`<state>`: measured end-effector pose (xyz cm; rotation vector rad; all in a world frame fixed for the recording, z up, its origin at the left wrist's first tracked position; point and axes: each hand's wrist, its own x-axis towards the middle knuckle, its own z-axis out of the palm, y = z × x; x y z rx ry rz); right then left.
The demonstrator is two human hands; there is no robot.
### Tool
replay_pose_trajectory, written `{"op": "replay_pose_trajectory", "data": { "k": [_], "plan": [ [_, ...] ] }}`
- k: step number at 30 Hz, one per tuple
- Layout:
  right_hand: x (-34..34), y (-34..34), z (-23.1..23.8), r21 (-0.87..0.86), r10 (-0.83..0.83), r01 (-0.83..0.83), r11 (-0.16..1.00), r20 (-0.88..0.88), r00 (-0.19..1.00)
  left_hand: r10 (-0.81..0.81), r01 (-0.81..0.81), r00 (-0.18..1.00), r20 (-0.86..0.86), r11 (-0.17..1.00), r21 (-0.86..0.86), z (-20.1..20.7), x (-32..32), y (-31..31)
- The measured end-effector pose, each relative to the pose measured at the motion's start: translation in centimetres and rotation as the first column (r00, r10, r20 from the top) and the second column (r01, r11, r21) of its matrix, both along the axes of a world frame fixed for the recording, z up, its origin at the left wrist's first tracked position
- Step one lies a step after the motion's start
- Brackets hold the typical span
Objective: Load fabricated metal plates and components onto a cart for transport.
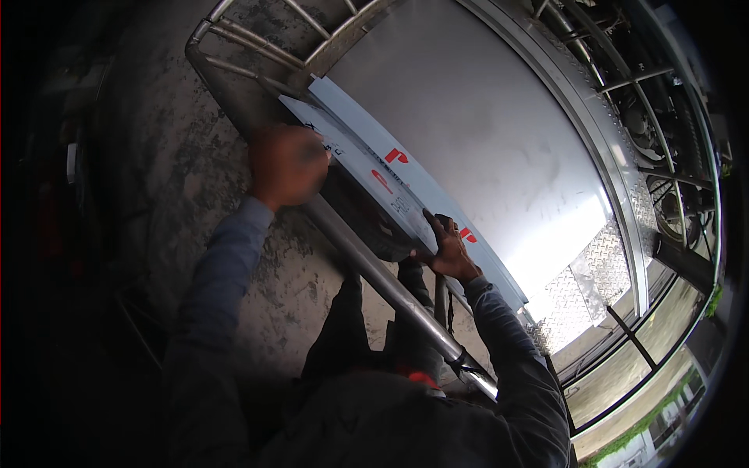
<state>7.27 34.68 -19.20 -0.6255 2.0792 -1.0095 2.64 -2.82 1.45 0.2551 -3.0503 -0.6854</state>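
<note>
A long folded sheet-metal profile (364,130), with pale blue film, red printed marks and black handwriting, slants from upper left to lower right in front of me. My right hand (452,253) lies on its lower part, the thumb and fingers spread apart over the near edge. My left hand (289,165) is closed like a fist beside the profile's upper end. A blur covers part of that hand, so what it holds, if anything, does not show. Beneath the profile, a dark shape is partly hidden.
Beyond the profile is a broad, shiny metal sheet (468,101), with diamond-patterned plate (605,269) at its lower right. A round metal pipe (374,281) crosses between me and the profile. Tubular rails (257,47) stand at the upper left, over a stained concrete floor (168,117).
</note>
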Motion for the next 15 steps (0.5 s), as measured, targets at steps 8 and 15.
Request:
{"op": "replay_pose_trajectory", "data": {
  "k": [8,15],
  "plan": [
    [-2.1,-3.2,5.4,-0.085,0.014,-0.035,0.996,-0.240,0.971,-0.098,0.108,0.950,-0.295,0.994,0.017,-0.7,2.5,-2.8],
    [-1.0,-8.5,18.4,-0.119,-0.116,0.070,0.990,-0.440,0.891,-0.046,0.315,0.807,-0.589,0.877,0.363,6.4,12.2,-10.0]
  ]
}}
